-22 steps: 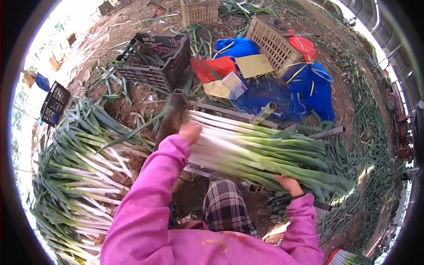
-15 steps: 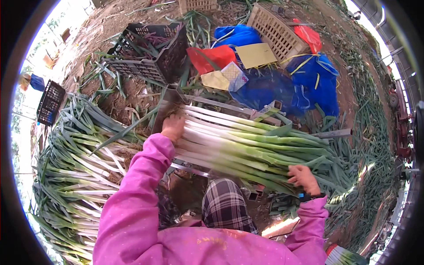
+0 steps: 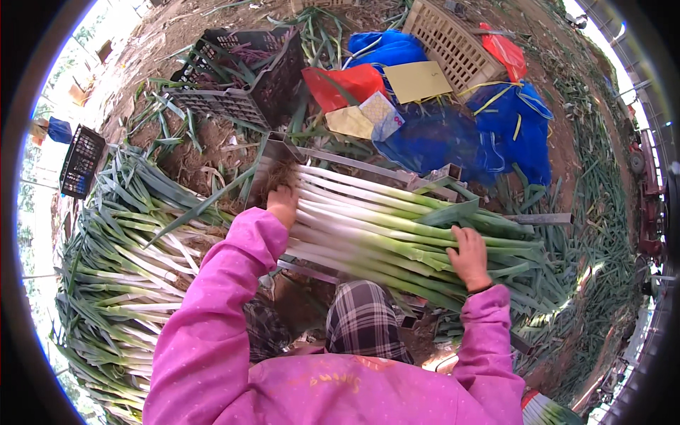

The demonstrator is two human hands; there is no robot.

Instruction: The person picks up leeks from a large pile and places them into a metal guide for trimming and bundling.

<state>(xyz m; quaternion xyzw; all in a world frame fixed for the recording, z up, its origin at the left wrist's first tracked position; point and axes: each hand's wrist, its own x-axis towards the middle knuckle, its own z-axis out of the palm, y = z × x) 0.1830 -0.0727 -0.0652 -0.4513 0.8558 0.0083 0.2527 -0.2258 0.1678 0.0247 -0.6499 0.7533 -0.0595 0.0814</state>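
Left hand (image 3: 283, 204) palm down at the root ends of the leeks (image 3: 382, 219), fingers partly bent, tips among the roots; cannot tell whether it has hold of any stalk. Right hand (image 3: 469, 258) on the green part of the same leeks, palm down, half open, fingers a little apart, lying over the leaves and not closed round them. Both wrists in pink sleeves. Leeks in a broad layer across a metal frame (image 3: 354, 164), roots toward its left end plate, white shanks over the middle, leaves running past the right end; nearer stalks slightly blurred. Plaid-covered knee (image 3: 365, 319) just below the frame's near edge. Off the left end, a large heap of leeks (image 3: 127, 283) on the ground, many root ends turned toward the frame. Beyond the far left corner, a black crate (image 3: 234, 106) with leaf scraps and purplish stalks. Beyond the far edge: red bag (image 3: 347, 85), yellow card (image 3: 416, 81), blue netting (image 3: 513, 134), and farther out a tan crate (image 3: 453, 42), tilted. Past the right end, cut green leaves (image 3: 602, 212) strewn thickly over the soil. Well apart, beyond the near right corner, another leek bundle (image 3: 549, 411) with red at its end, only partly in view.
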